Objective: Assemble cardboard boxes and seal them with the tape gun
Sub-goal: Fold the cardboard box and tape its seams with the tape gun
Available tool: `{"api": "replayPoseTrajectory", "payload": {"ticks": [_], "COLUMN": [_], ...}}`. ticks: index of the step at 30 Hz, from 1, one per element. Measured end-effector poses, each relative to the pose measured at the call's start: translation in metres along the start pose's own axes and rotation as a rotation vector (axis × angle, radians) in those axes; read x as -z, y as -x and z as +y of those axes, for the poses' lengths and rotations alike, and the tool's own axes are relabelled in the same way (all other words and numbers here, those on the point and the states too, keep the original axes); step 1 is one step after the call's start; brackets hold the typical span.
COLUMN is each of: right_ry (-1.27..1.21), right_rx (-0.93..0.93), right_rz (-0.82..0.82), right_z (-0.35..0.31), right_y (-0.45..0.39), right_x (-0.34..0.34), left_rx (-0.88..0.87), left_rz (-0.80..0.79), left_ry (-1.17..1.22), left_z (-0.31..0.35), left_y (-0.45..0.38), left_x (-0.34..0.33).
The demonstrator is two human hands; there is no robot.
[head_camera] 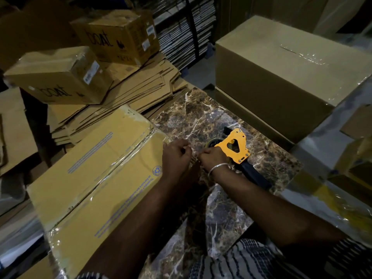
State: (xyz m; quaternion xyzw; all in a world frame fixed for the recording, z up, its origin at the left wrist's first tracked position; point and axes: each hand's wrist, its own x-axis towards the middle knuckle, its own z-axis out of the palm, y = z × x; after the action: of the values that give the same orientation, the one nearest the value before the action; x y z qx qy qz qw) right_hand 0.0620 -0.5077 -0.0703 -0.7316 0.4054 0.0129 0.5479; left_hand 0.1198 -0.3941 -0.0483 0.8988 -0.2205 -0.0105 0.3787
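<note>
Pinching tape strand at box edge — both hands' fingers curled; marble table bare beyond.

Head view looks down (steeply, close) onto marble table.

Table: polished brown marble, white veins, glossy. Near-left box: matt yellow-brown cardboard, shiny wrinkled clear tape along seam. Tape gun: yellow painted plate, black matt handle. Far-right box: plain matt cardboard. Bracelet: bright metal.
</note>
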Motion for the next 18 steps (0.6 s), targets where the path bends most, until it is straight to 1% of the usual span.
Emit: {"api": "replayPoseTrajectory", "payload": {"ticks": [2,4,8,10,11,13,15,17,18], "right_ry": [0.042,0.074,0.17,0.191,0.201,0.145,0.071,0.056,0.055], "right_rx": [-0.049,-0.051,0.118,0.144,0.149,0.077,0.102,0.118,0.11], "right_rz": [-0.097,-0.135,-0.185,-0.234,-0.224,-0.208,-0.164,-0.06,0.021], "right_z": [-0.002,-0.003,0.002,0.016,0.023,0.034,0.039,0.041,0.039], "right_y": [-0.004,-0.004,0.009,0.009,0.007,0.005,0.005,0.005,0.006], "right_x": [0.004,0.009,0.018,0.019,0.019,0.018,0.016,0.015,0.017], "left_rx": [-0.053,-0.088,-0.079,-0.051,-0.035,-0.013,-0.003,0.001,0.005], "left_rz": [-0.034,-0.068,-0.098,-0.136,-0.157,-0.196,-0.211,-0.211,-0.212], "left_ry": [-0.07,-0.148,-0.257,-0.347,-0.383,-0.43,-0.445,-0.444,-0.442], "left_z": [-0.002,-0.003,-0.001,0.004,0.006,0.008,0.009,0.009,0.01], "left_y": [-0.002,-0.004,-0.005,-0.004,-0.004,-0.005,-0.006,-0.006,-0.006], "left_x": [-0.002,-0.003,-0.002,-0.001,-0.001,-0.001,-0.001,-0.001,-0.002]}}
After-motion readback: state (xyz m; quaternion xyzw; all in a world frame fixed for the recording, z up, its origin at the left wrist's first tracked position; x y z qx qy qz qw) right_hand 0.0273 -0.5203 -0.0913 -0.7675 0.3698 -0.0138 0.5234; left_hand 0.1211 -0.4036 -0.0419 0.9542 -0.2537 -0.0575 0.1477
